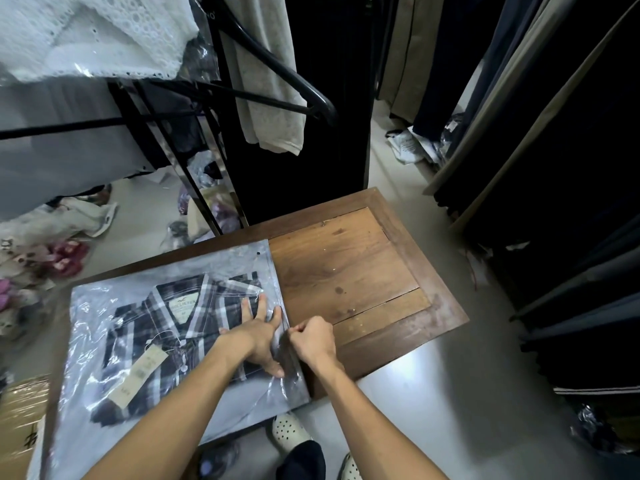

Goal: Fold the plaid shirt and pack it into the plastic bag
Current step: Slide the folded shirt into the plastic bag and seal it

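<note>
With the plaid shirt [166, 344] already bagged, my left hand [258, 336] presses flat while my right hand [311, 339] pinches the plastic bag [114, 296] flap; sealing comes next, I judge.

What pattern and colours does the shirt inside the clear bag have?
The plaid shirt is dark navy with white and grey checks, seen best in the head view.

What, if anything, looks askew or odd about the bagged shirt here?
Little stands out. The shirt lies folded inside the bag, collar neat, its tag resting slantwise. The bag's right edge is crumpled where the right hand pinches it; the left hand presses flat. Clothes litter the floor.
</note>
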`<action>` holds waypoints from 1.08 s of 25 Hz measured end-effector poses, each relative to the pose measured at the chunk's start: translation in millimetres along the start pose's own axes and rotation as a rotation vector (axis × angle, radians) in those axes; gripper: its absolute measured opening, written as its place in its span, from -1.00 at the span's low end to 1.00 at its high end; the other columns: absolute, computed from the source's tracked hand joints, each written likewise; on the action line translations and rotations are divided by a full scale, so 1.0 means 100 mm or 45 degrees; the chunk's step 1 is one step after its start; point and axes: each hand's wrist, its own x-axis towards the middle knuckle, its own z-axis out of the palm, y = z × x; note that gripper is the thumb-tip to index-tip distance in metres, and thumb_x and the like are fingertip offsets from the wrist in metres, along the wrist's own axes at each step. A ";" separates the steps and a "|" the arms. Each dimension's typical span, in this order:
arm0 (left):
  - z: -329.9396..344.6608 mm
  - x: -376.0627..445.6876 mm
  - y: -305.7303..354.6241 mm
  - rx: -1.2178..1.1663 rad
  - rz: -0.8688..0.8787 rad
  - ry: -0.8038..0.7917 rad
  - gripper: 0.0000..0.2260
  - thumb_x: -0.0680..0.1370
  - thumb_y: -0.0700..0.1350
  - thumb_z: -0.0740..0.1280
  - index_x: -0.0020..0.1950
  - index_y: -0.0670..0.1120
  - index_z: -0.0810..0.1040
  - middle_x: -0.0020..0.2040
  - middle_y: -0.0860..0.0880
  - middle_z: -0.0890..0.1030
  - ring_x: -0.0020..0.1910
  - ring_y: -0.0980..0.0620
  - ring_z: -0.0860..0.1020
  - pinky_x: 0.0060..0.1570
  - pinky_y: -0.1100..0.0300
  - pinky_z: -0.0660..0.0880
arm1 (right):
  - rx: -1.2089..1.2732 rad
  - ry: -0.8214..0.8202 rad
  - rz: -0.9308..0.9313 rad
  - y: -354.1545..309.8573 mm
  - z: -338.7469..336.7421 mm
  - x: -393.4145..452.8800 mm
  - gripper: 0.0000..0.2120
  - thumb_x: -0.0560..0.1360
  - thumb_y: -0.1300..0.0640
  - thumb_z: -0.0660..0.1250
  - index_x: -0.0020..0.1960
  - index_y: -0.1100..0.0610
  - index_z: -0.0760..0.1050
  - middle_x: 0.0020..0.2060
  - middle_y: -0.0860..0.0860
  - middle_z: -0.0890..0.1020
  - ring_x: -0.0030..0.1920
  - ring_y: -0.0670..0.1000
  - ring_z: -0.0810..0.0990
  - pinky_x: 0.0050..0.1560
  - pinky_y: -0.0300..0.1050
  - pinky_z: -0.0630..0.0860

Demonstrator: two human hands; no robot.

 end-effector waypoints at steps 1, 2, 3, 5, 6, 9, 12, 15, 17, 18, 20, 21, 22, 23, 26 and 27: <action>0.01 -0.04 0.03 0.000 -0.011 0.010 0.26 0.33 0.16 0.62 0.62 0.10 -0.34 0.44 0.01 -0.63 0.48 -0.25 -0.54 0.41 -0.56 0.04 | -0.005 -0.007 -0.001 0.02 -0.01 -0.03 -0.80 0.49 0.11 0.39 -0.03 0.18 0.74 -0.01 0.20 0.75 0.13 0.20 0.68 0.09 -0.13 0.55; 0.03 -0.08 0.06 0.000 -0.013 0.029 0.27 0.32 0.16 0.63 0.61 0.09 -0.34 0.47 0.00 -0.62 0.49 -0.25 -0.53 0.38 -0.59 0.03 | -0.011 -0.013 0.000 0.05 -0.02 -0.06 -0.81 0.49 0.11 0.39 -0.05 0.19 0.74 -0.02 0.19 0.76 0.13 0.19 0.68 0.08 -0.15 0.55; 0.05 -0.11 0.08 0.007 -0.012 0.050 0.28 0.31 0.17 0.63 0.62 0.09 -0.34 0.49 -0.01 -0.60 0.50 -0.25 -0.52 0.37 -0.61 0.02 | -0.016 -0.019 0.005 0.06 -0.03 -0.09 -0.81 0.49 0.11 0.39 -0.06 0.19 0.74 -0.02 0.18 0.76 0.12 0.18 0.69 0.08 -0.16 0.55; 0.10 -0.13 0.10 0.020 -0.020 0.085 0.28 0.31 0.17 0.62 0.62 0.08 -0.34 0.51 -0.02 -0.59 0.51 -0.26 -0.50 0.35 -0.62 0.00 | -0.020 -0.041 0.024 0.08 -0.04 -0.14 -0.82 0.49 0.10 0.40 -0.08 0.17 0.73 -0.04 0.15 0.76 0.09 0.16 0.70 0.08 -0.15 0.56; 0.12 -0.13 0.10 0.021 -0.025 0.099 0.28 0.31 0.18 0.62 0.62 0.08 -0.34 0.51 -0.03 -0.59 0.51 -0.26 -0.50 0.35 -0.63 -0.01 | -0.029 -0.051 0.030 0.08 -0.05 -0.17 -0.82 0.48 0.09 0.40 -0.10 0.17 0.73 -0.05 0.14 0.76 0.07 0.15 0.71 0.07 -0.14 0.58; 0.17 -0.09 0.09 0.017 -0.038 0.135 0.30 0.28 0.19 0.63 0.62 0.08 -0.34 0.50 -0.02 -0.60 0.50 -0.25 -0.51 0.34 -0.64 -0.02 | -0.141 -0.047 0.020 0.14 -0.09 -0.25 -0.79 0.46 0.03 0.38 -0.09 0.13 0.72 -0.04 0.12 0.76 0.06 0.18 0.71 0.05 -0.08 0.60; 0.20 -0.06 0.09 0.037 -0.043 0.176 0.32 0.26 0.22 0.63 0.63 0.08 -0.33 0.50 -0.02 -0.59 0.50 -0.26 -0.51 0.33 -0.65 -0.02 | -0.226 -0.040 0.003 0.24 -0.13 -0.33 -0.77 0.50 -0.01 0.39 -0.02 0.11 0.72 0.02 0.10 0.75 0.10 0.16 0.70 0.08 -0.06 0.59; 0.23 -0.07 0.10 0.032 -0.053 0.208 0.31 0.27 0.22 0.63 0.63 0.08 -0.32 0.51 -0.02 -0.58 0.51 -0.26 -0.50 0.35 -0.64 -0.04 | -0.265 -0.050 -0.016 0.31 -0.15 -0.40 -0.76 0.51 0.00 0.37 -0.02 0.12 0.72 0.00 0.11 0.75 0.09 0.17 0.70 0.07 -0.04 0.61; 0.23 -0.07 0.11 0.032 -0.066 0.217 0.31 0.27 0.23 0.63 0.63 0.07 -0.32 0.51 -0.02 -0.58 0.51 -0.27 -0.50 0.35 -0.63 -0.03 | -0.288 -0.048 -0.027 0.36 -0.16 -0.45 -0.76 0.51 0.01 0.35 -0.01 0.12 0.72 0.00 0.10 0.75 0.08 0.17 0.70 0.06 -0.05 0.60; 0.23 -0.07 0.12 0.045 -0.079 0.223 0.31 0.27 0.24 0.62 0.63 0.07 -0.32 0.51 -0.02 -0.58 0.51 -0.27 -0.49 0.35 -0.63 -0.02 | -0.294 -0.045 -0.030 0.39 -0.16 -0.47 -0.77 0.51 0.01 0.36 -0.01 0.11 0.73 -0.01 0.09 0.75 0.07 0.16 0.70 0.05 -0.06 0.59; 0.24 -0.07 0.17 0.078 -0.123 0.226 0.30 0.28 0.24 0.62 0.63 0.07 -0.32 0.52 -0.04 -0.58 0.53 -0.29 -0.46 0.32 -0.65 0.02 | -0.298 -0.035 -0.034 0.44 -0.17 -0.50 -0.78 0.52 -0.01 0.38 -0.01 0.08 0.73 -0.05 0.05 0.75 0.02 0.12 0.70 0.05 -0.08 0.59; 0.24 -0.08 0.22 0.097 -0.162 0.228 0.29 0.28 0.23 0.62 0.63 0.07 -0.32 0.52 -0.06 -0.58 0.54 -0.31 -0.44 0.31 -0.66 0.04 | -0.294 -0.030 -0.039 0.47 -0.18 -0.52 -0.79 0.51 -0.02 0.38 -0.01 0.06 0.74 -0.06 0.04 0.75 0.01 0.11 0.70 0.04 -0.09 0.58; 0.25 -0.08 0.27 0.130 -0.212 0.237 0.29 0.29 0.23 0.61 0.63 0.06 -0.32 0.52 -0.09 -0.58 0.55 -0.35 -0.41 0.30 -0.66 0.05 | -0.284 -0.028 -0.043 0.49 -0.18 -0.53 -0.80 0.51 -0.02 0.39 0.00 0.04 0.74 -0.06 0.04 0.76 0.02 0.11 0.71 0.03 -0.10 0.57; 0.26 -0.09 0.33 0.181 -0.262 0.260 0.29 0.29 0.24 0.61 0.63 0.05 -0.32 0.52 -0.13 -0.57 0.56 -0.39 -0.36 0.30 -0.66 0.08 | -0.273 -0.028 -0.047 0.50 -0.18 -0.53 -0.80 0.51 -0.02 0.39 0.01 0.04 0.74 -0.04 0.05 0.76 0.04 0.11 0.71 0.02 -0.10 0.57; 0.31 -0.07 0.49 0.294 -0.338 0.364 0.28 0.27 0.18 0.64 0.65 -0.04 -0.22 0.59 -0.17 -0.44 0.57 -0.46 -0.22 0.26 -0.66 0.17 | -0.293 -0.044 -0.063 0.51 -0.19 -0.55 -0.74 0.53 0.00 0.38 0.05 0.16 0.69 0.06 0.14 0.72 0.13 0.20 0.68 0.06 -0.05 0.56; 0.32 -0.07 0.52 0.285 -0.348 0.389 0.28 0.26 0.14 0.66 0.66 -0.05 -0.19 0.61 -0.16 -0.37 0.57 -0.46 -0.18 0.24 -0.66 0.19 | -0.321 -0.058 -0.080 0.52 -0.19 -0.56 -0.71 0.53 0.00 0.37 0.08 0.20 0.66 0.10 0.18 0.70 0.16 0.23 0.66 0.08 -0.03 0.55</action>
